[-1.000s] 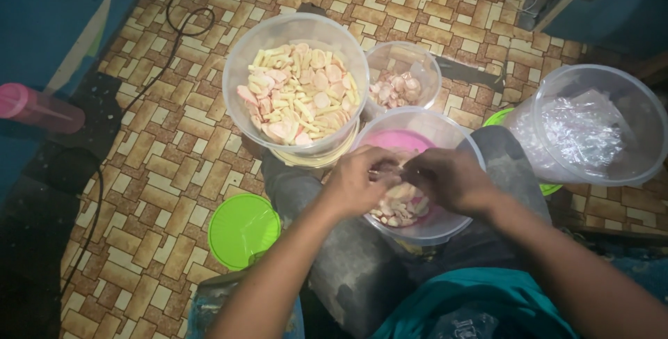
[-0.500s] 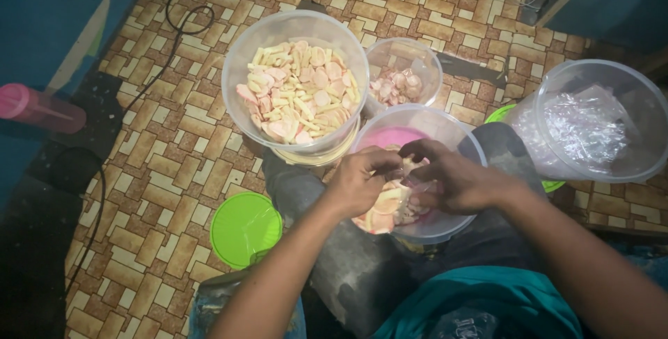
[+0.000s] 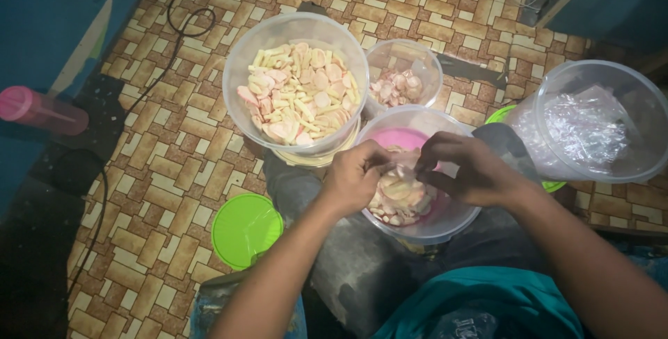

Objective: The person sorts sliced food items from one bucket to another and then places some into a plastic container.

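Observation:
My left hand [image 3: 356, 175] and my right hand [image 3: 465, 169] meet over a clear tub with a pink bottom [image 3: 445, 222] that rests on my lap. Pale pink and cream snack pieces [image 3: 396, 200] lie in it. Both hands pinch a small light piece [image 3: 398, 166] between their fingertips, just above the pile. Behind the left hand stands a larger clear tub [image 3: 240, 95] heaped with the same pink and yellow pieces. A smaller clear tub [image 3: 430, 67] with a few pieces stands behind the lap tub.
A clear tub holding crumpled clear plastic bags [image 3: 647, 158] sits at the right on a green lid [image 3: 502, 115]. Another green lid [image 3: 245, 229] lies on the patterned floor by my left knee. A pink bottle [image 3: 42, 110] and a black cable [image 3: 174, 40] lie at the left.
Both hands have stayed over the lap tub, fingers working a small piece; the right hand has shifted slightly right and lifted a little.

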